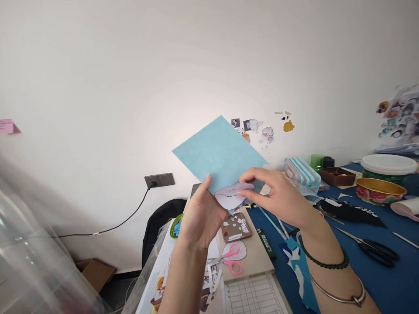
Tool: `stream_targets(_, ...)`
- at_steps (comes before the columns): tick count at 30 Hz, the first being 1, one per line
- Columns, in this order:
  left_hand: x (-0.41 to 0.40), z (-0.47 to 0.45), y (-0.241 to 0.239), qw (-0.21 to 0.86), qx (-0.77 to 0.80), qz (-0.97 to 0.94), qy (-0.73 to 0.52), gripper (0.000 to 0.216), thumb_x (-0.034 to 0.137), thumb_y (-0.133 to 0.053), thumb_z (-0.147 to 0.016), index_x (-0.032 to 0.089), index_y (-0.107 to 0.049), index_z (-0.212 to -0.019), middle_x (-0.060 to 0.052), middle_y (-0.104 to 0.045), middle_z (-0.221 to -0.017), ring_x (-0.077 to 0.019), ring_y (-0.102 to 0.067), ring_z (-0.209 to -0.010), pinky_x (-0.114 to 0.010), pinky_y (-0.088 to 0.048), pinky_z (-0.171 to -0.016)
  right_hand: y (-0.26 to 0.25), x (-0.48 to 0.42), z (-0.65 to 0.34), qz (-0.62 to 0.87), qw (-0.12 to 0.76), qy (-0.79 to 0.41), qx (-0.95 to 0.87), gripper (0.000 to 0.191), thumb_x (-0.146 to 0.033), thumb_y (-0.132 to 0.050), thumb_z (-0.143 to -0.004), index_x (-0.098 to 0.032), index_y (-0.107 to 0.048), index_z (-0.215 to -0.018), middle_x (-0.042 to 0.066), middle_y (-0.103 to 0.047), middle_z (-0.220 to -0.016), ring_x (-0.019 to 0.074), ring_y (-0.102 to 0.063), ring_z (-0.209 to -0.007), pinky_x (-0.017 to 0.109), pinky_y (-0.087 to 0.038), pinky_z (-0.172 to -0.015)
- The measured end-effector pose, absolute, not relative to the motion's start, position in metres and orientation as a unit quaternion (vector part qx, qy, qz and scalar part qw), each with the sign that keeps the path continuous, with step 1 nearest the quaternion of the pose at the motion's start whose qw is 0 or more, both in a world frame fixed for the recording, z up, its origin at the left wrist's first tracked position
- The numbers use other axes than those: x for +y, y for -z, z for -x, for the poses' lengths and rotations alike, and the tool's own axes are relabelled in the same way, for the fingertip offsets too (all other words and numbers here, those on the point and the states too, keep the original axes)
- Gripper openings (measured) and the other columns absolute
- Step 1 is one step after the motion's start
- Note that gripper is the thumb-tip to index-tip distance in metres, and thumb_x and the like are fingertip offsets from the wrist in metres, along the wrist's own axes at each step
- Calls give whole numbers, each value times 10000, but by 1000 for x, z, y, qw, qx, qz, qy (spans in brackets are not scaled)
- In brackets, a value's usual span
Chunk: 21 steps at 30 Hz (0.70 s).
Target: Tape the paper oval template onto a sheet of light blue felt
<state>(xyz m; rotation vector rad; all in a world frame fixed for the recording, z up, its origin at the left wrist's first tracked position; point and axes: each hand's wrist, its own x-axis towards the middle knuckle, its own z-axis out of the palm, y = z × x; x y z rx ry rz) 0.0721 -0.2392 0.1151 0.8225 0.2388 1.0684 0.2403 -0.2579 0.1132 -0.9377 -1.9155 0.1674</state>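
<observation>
My left hand (203,213) grips a sheet of light blue paper (219,150) near its lower corner, thumb on the front face. The sheet is held up, tilted like a diamond. A pale lavender paper cutout (229,199) with a dark outline lies in front of the sheet's lower part. My right hand (278,194) pinches the cutout's right end between thumb and fingers. Whether the cutout is stuck to the sheet I cannot tell. Below the hands, pink-handled scissors (234,259) lie near a brown tray of small white cutouts (236,227).
On the blue table surface to the right lie black scissors (376,250), blue paper scraps (303,279), a gold-rimmed tin (381,192) and a white-lidded tub (388,165). A striped pouch (303,174) stands farther back. A power cable (131,224) runs from the wall socket (166,179).
</observation>
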Motion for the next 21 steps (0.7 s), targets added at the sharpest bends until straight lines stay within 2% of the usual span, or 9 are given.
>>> stream_targets(8,-239,-71,-114,772,108,-388,-492,416,295,-412,-948,98,-490,-1306,-170,-640,-1177,-300,-576,-1143,-422,-443,-966,-113,-258,-240,389,487,-94,-776,25,-218,-598,-837,-237,-587,-849,-25,-618,-821,125,-546,-760,226,-425,-611)
stream_targets(14,-236,-81,-111,688,130,-370,-611,304,263,-435,-948,109,-590,-1160,-132,-687,-1033,-259,-600,-1093,-367,-471,-938,-113,-255,-237,340,576,-249,-700,139,-335,-606,-843,-226,-679,-886,11,-668,-837,156,-605,-810,262,-489,-689)
stream_targets(18,-238,-90,-110,653,120,-332,-670,296,300,-407,-961,131,-616,-1085,-109,-682,-974,-227,-629,-993,-339,-515,-845,-112,-249,-228,307,609,-356,-639,122,-322,-688,-773,-204,-707,-799,-10,-649,-657,115,-586,-605,243,-486,-600)
stream_targets(21,-241,-94,-110,653,95,-313,-683,352,331,-379,-968,115,-655,-938,-96,-674,-919,-182,-640,-860,-283,-529,-749,-110,-247,-221,324,601,-387,-620,131,-317,-724,-735,-191,-698,-762,-27,-611,-577,97,-561,-539,230,-464,-564)
